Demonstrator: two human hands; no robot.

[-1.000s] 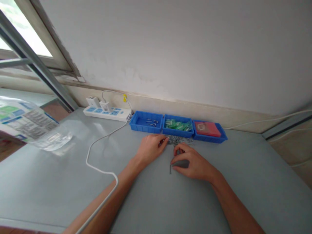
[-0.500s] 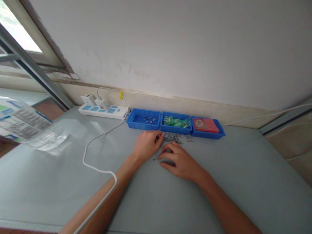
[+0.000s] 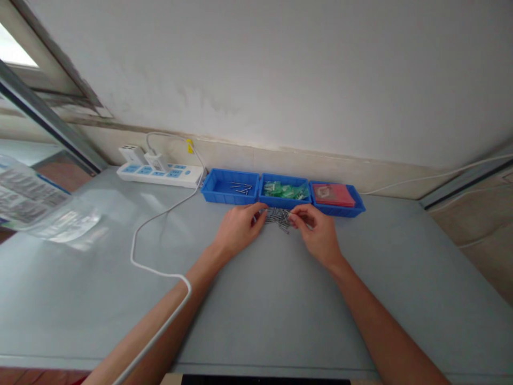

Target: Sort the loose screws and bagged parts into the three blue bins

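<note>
A pile of thin metal screws [image 3: 276, 216] lies on the grey table, in front of the blue trays. My left hand [image 3: 240, 227] rests cupped at the pile's left end, thumb and fingers curved with a gap between them. At the right end, my right hand [image 3: 318, 232] has thumb and forefinger pinched at the outermost screws; the tips partly hide what they grip. Just behind stand the left blue tray [image 3: 216, 196] with several loose screws, the middle blue tray [image 3: 280, 202] with green and clear small pieces, and the right blue tray [image 3: 340, 210] with a red packet [image 3: 339, 195].
A white power strip [image 3: 160, 176] with plugged-in chargers sits by the wall at left. Its white cable [image 3: 160, 272] winds across the table and passes over my left forearm. A clear plastic package [image 3: 60, 214] is at the left; a dark-edged object [image 3: 264, 380] shows at the bottom.
My right hand has moved away from a loose screw near the left hand to the pile's right end. That loose screw no longer shows there. The view has shifted slightly.
</note>
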